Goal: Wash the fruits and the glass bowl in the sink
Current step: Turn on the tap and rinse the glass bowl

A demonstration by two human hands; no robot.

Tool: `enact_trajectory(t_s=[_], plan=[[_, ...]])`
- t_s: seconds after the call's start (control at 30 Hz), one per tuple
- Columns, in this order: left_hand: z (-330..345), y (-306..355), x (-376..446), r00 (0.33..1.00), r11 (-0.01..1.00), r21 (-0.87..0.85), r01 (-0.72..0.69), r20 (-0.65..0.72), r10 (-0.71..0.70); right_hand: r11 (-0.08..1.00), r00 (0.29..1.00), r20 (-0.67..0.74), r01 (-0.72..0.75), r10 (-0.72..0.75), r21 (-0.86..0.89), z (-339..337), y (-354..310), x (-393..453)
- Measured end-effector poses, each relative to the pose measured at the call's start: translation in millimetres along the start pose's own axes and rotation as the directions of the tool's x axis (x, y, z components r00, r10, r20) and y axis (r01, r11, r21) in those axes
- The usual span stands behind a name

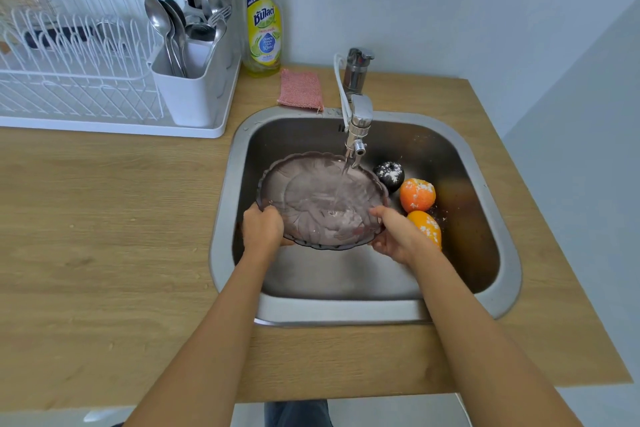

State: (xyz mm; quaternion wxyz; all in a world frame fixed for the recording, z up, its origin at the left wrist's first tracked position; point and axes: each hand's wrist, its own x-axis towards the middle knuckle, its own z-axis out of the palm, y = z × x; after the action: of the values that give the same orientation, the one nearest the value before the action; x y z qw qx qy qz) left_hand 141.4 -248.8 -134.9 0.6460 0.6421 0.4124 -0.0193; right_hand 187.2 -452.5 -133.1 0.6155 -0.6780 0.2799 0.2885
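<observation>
A smoky glass bowl [311, 191] with a scalloped rim is held over the steel sink [491, 204], under water running from the tap [358, 121]. My left hand [261, 227] grips the bowl's near left rim. My right hand [394, 232] grips its near right rim. To the right of the bowl, on the sink floor, lie a dark round fruit [389, 174] and two oranges, one [417, 194] behind the other [426, 225], all speckled with white powder. My right wrist hides part of the nearer orange.
A pink sponge cloth [300, 89] and a yellow dish soap bottle [262, 31] sit behind the sink. A white dish rack [79, 80] with a cutlery holder [190, 90] stands at the left on the wooden counter [104, 236]. A wall closes the right side.
</observation>
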Motion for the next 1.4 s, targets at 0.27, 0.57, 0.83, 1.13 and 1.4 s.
enact_trajectory(t_s=[0.27,0.57,0.83,1.13,1.4], plan=[[10,-14,16,0.97,0.986,-0.011,0.164,0.184,-0.159,0.993,0.978,0.199,0.032,-0.055,0.114,-12,2,-14],[19,-31,25,0.956,0.888,0.46,-0.021,0.269,-0.117,0.977,0.984,-0.017,0.18,-0.179,0.112,-5,10,-4],[23,-37,8,0.864,0.414,0.767,-0.49,0.49,0.115,0.939,0.937,-0.146,0.332,-0.317,0.095,-6,17,-10],[39,-35,-27,0.607,0.401,0.533,-0.745,0.791,0.078,0.935,0.935,-0.141,0.34,-0.325,0.102,-4,10,-13],[36,-30,-5,0.662,0.299,0.624,-0.722,0.749,0.037,0.974,0.98,0.001,0.199,-0.2,0.109,-2,14,-20]])
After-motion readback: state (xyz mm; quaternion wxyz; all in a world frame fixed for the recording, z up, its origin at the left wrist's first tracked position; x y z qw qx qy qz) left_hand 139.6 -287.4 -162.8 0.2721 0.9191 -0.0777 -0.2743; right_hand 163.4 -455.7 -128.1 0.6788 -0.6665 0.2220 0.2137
